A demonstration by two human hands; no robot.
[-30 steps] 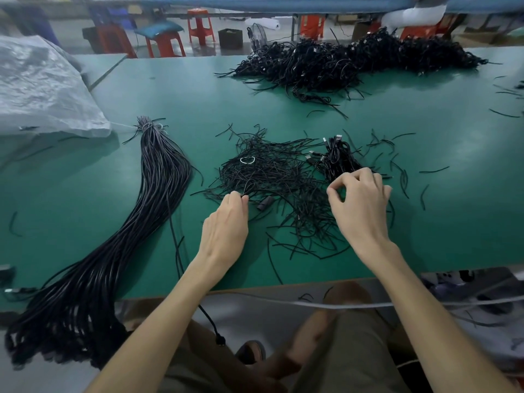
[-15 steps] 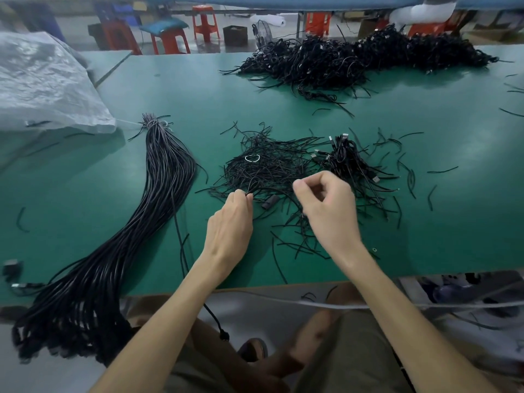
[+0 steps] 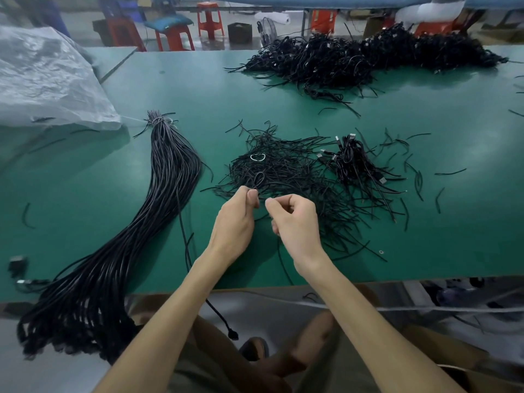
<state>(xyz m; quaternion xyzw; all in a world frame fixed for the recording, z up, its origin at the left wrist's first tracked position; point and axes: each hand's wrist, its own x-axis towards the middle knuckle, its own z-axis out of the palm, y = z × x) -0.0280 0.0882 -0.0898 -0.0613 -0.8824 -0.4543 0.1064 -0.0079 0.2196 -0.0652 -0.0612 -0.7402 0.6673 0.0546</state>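
On the green table [image 3: 198,80], before orange stools [image 3: 209,21], left hand [image 3: 235,222] pinches a black tie [image 3: 256,179]; right hand [image 3: 295,222] curled, contents unclear.

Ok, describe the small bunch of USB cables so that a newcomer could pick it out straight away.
On the green table, find the loose heap of thin black ties in the middle, just beyond the left hand. The small bunch of USB cables lies against that heap's right edge. Unlike the ties, it has thicker, looped cords with silver plugs sticking out.
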